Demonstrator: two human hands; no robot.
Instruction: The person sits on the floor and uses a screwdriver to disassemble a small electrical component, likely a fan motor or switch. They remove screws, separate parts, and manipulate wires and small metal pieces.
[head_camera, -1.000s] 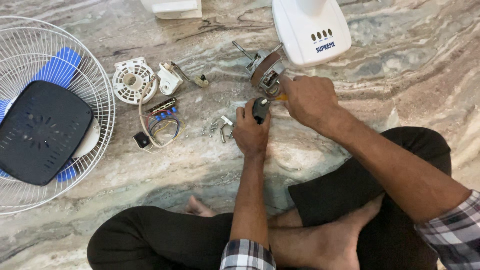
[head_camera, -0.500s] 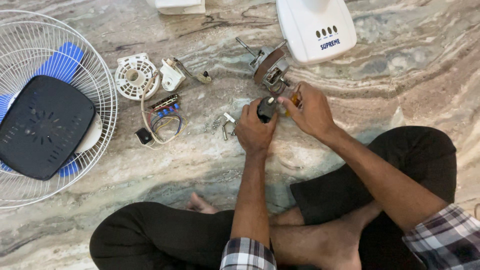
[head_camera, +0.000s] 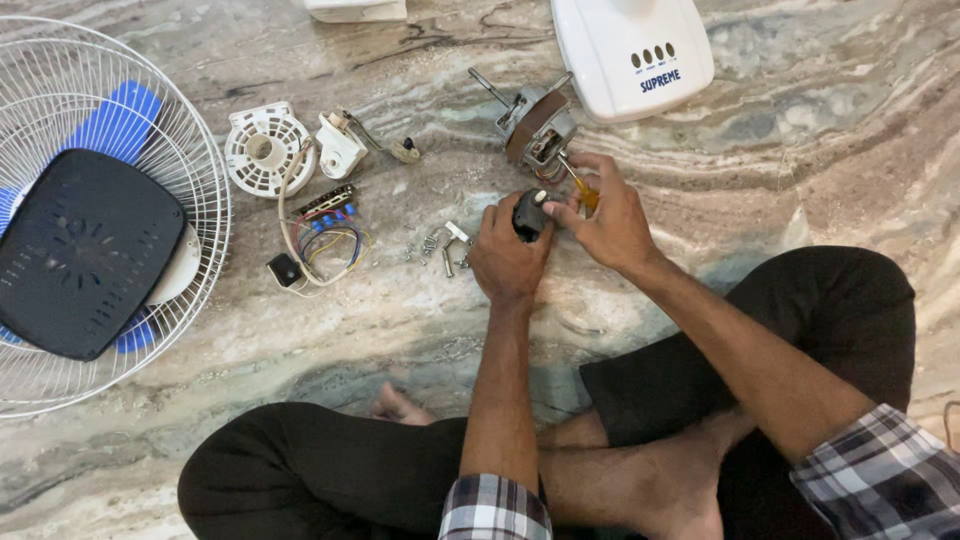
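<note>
I sit cross-legged on a marble floor. My left hand (head_camera: 505, 255) grips a small black part (head_camera: 527, 213) just above its fingers. My right hand (head_camera: 608, 220) holds a screwdriver with an orange handle (head_camera: 583, 190), and its fingertips touch the same black part. The screwdriver's shaft points up toward a bare fan motor (head_camera: 538, 130) with a metal shaft, lying right above both hands. A few loose screws (head_camera: 440, 242) lie on the floor to the left of my left hand.
A white fan base (head_camera: 632, 50) stands at the top. A white round housing (head_camera: 265, 150), a white switch piece (head_camera: 340, 148) and a wire bundle (head_camera: 325, 235) lie left of centre. A white wire fan guard (head_camera: 60, 60) with a black cover (head_camera: 85, 250) and blue blades fills the left.
Both hands have stayed together on the black part below the motor. My right hand has turned slightly, so the orange screwdriver handle now shows between its fingers.
</note>
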